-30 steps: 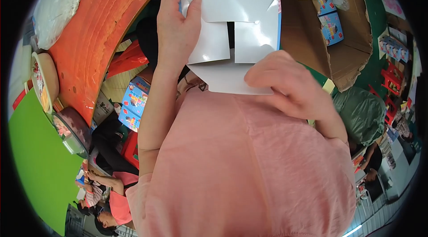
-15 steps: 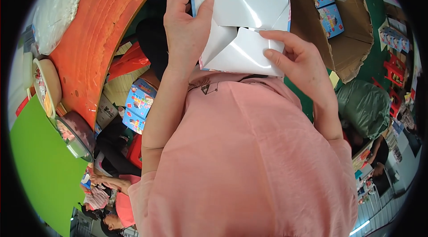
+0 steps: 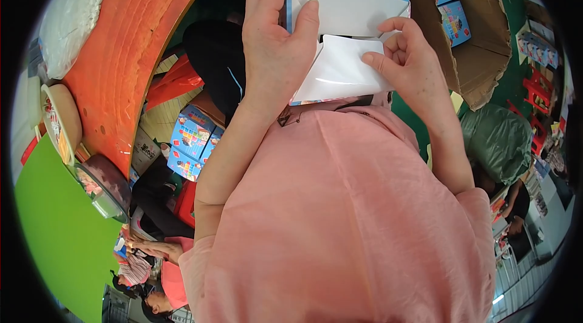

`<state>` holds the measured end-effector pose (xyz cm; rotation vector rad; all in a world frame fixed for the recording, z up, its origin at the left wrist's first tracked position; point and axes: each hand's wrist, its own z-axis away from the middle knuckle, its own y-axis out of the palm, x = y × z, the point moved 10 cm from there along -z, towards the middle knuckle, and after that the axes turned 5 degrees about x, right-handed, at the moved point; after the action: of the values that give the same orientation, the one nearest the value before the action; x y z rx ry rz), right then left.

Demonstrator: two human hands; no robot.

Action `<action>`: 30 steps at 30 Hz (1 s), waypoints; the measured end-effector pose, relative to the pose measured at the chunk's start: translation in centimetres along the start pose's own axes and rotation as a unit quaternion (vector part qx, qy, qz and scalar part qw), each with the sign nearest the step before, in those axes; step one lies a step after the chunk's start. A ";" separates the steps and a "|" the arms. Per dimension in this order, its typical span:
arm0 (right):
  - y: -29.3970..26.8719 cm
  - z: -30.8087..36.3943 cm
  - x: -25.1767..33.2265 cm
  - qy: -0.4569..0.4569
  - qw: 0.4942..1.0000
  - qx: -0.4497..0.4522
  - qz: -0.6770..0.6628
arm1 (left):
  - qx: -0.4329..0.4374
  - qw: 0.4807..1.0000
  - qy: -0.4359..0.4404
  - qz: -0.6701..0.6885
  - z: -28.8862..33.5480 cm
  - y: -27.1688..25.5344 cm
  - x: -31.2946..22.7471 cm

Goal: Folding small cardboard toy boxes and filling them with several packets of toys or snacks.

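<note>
A cardboard box (image 3: 349,74) with white inner flaps and a coloured outer print is held up in front of my chest. My left hand (image 3: 276,31) grips its left side, thumb on the white flap and fingers over the far left edge. At the right side, my right hand (image 3: 413,62) has curled fingers, with the thumb pressed on the near white flap. That flap covers the near half of the box. The far flap leans inward, and a narrow dark gap shows between the two. My right fingertips are partly hidden.
An open brown carton (image 3: 480,68) with blue printed boxes (image 3: 454,22) stands at the right. More blue boxes (image 3: 189,138) sit at the left, below an orange wooden tabletop (image 3: 115,44). A dark green bag (image 3: 498,144) lies at right; a co-worker (image 3: 173,280) is at lower left.
Both hands and the box have moved slightly right. My right fingers, stretched across the flap before, are now curled at the box's right side. The flaps' side folds show less.
</note>
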<state>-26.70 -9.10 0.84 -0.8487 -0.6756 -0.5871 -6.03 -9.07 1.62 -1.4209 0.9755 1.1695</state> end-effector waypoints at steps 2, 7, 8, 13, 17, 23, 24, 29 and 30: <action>0.2 0.5 -0.3 0.005 0.999 -0.030 0.010 | 0.005 1.000 0.020 0.006 0.3 0.2 0.0; 0.3 1.5 0.1 -0.004 0.999 -0.039 0.037 | 0.070 0.984 0.095 -0.130 -0.1 0.1 -1.5; 0.4 1.4 0.1 -0.004 0.999 -0.040 0.036 | 0.104 0.974 0.106 -0.171 -0.2 0.6 -2.1; 0.3 1.3 1.4 -0.092 0.991 -0.074 0.059 | 0.204 0.879 0.186 -0.389 -1.2 3.1 -5.6; -0.1 2.5 1.7 -0.120 0.989 -0.084 0.032 | 0.279 0.812 0.288 -0.423 -0.4 4.4 -6.8; 1.1 2.1 0.0 -0.123 0.992 -0.035 0.009 | 0.352 0.711 0.246 -0.557 -1.1 8.5 -6.6; 1.1 2.2 -0.3 -0.115 0.993 -0.029 0.000 | 0.366 0.694 0.232 -0.575 -1.1 9.3 -7.1; 0.6 3.0 0.1 -0.124 0.989 -0.073 -0.013 | 0.385 0.628 0.256 -0.627 -0.7 11.2 -8.1; 0.7 3.1 -0.1 -0.123 0.989 -0.080 -0.014 | 0.385 0.628 0.247 -0.629 -0.7 11.3 -8.0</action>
<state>-27.24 -6.12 1.94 -1.0740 -0.8740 -0.5714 -18.49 -11.68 7.12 -1.2010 0.4262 -0.6887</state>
